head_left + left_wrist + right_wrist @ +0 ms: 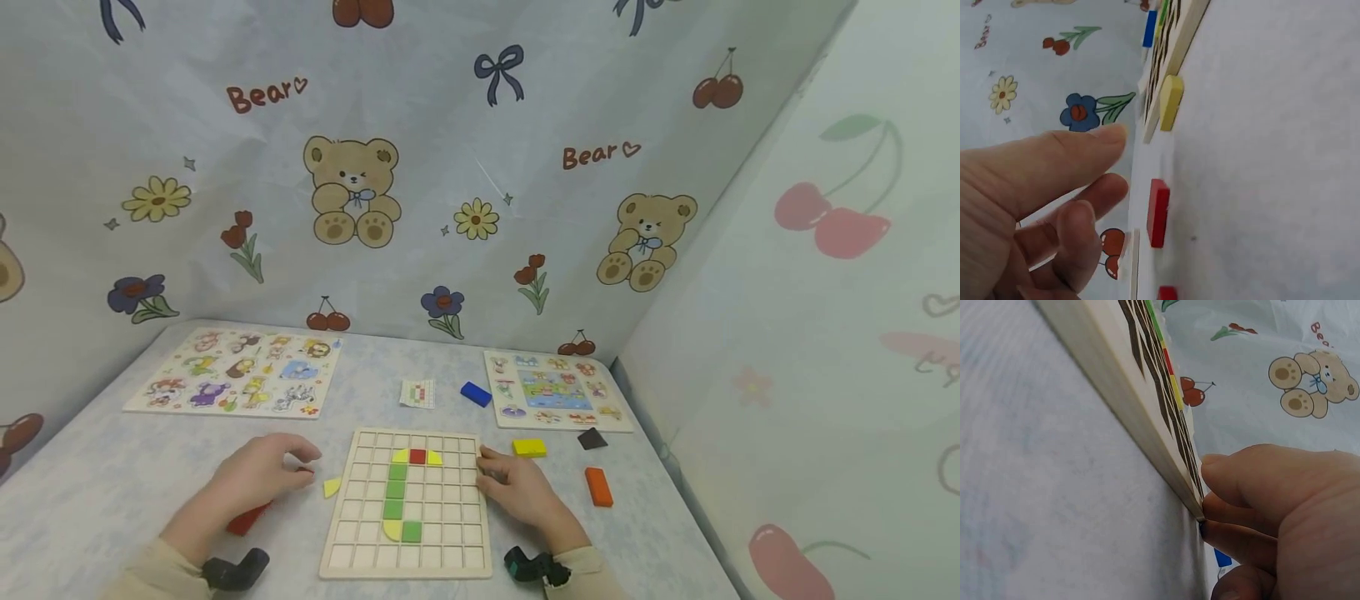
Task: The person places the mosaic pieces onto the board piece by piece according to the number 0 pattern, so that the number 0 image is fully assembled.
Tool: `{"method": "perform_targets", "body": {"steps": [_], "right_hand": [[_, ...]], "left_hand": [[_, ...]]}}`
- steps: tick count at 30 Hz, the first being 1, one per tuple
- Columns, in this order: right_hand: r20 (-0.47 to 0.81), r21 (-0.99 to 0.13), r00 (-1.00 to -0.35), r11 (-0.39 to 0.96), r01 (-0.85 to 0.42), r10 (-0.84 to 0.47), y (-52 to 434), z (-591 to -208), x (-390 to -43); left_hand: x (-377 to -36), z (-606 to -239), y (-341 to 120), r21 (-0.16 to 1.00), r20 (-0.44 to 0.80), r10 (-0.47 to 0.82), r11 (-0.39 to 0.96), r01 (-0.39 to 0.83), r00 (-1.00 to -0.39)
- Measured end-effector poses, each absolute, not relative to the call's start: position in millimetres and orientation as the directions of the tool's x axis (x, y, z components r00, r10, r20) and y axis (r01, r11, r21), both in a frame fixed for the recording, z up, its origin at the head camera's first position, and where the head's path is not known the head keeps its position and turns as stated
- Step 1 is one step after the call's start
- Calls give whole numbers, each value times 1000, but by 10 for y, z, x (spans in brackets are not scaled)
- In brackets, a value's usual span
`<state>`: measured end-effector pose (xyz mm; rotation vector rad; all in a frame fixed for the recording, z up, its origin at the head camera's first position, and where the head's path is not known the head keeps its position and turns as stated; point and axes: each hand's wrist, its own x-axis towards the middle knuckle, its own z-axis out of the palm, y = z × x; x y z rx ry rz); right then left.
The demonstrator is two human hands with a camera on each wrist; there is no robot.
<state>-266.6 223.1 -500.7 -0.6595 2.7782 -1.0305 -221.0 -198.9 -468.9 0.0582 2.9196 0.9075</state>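
Observation:
A wooden grid board (450,517) lies between the hands, with green squares (394,490), a red square (417,457) and yellow rounded pieces (392,530) set in a C-like shape. My right hand (521,490) touches the board's right edge near its far corner, thumb and fingertips right at the rim. Left of the board my left hand (258,473) hovers over the table, thumb and fingers bent loosely with a gap between them and nothing held. Beside its fingertips a yellow piece (332,487) lies by the board's left edge. Red pieces (1159,214) lie below that hand.
Behind stand an animal puzzle board (232,371) at left and another picture board (558,390) at right. Between them lie a small pattern card (417,393) and a blue block (476,394). A yellow block (529,448), dark piece (592,439) and orange block (598,487) lie at right.

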Motion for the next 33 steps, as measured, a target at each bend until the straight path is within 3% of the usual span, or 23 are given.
{"method": "perform_targets", "body": {"steps": [13,25,33], "right_hand": [[62,-638,-902,678,-365,-426,2245,-5034,-2677],[44,-644,-904,679,-351,-426,2237,-5020,-2657],[40,-649,-903,676,-349,-427,2227,-5002,-2653]], "left_hand": [[-2193,-4835,-1709,539,6,144,833,125,-989],[-2181,-4692,-1990,504,-18,116,859,91,-993],[-2192,-4661,-2150,500,-115,114,865,41,-987]]}}
